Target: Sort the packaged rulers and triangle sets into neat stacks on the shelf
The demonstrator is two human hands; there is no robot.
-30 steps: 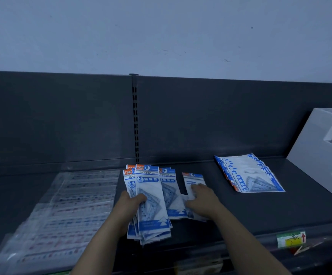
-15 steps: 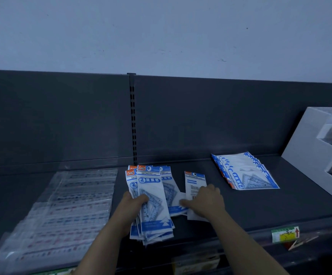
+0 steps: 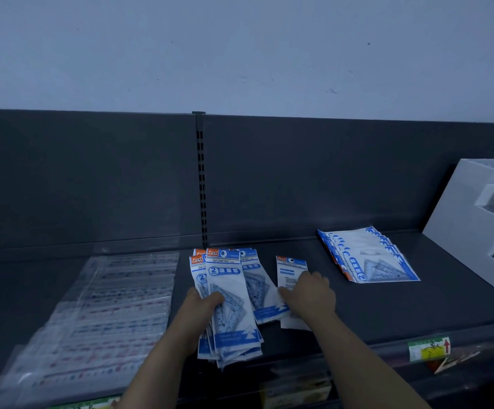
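In front of the slotted upright (image 3: 201, 184), the left hand (image 3: 203, 305) grips a splayed fan of triangle-set packets (image 3: 229, 290), and the right hand (image 3: 310, 293), just right of the upright, seems to pinch a lone packet (image 3: 289, 268); the slick fan could slip and spill off the shelf (image 3: 363, 314).

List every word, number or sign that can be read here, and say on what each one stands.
"GEOMETRIC": blue header of the top white-and-blue plastic triangle-set packet, gripped by the left hand.
"2": blue circle on the same packet.
Red upward arrow: green-and-yellow paper shelf label; its words are too blurred.
Orange brand logo, small print on the white packet under the right hand, clear plastic ruler packs: too blurred to read.
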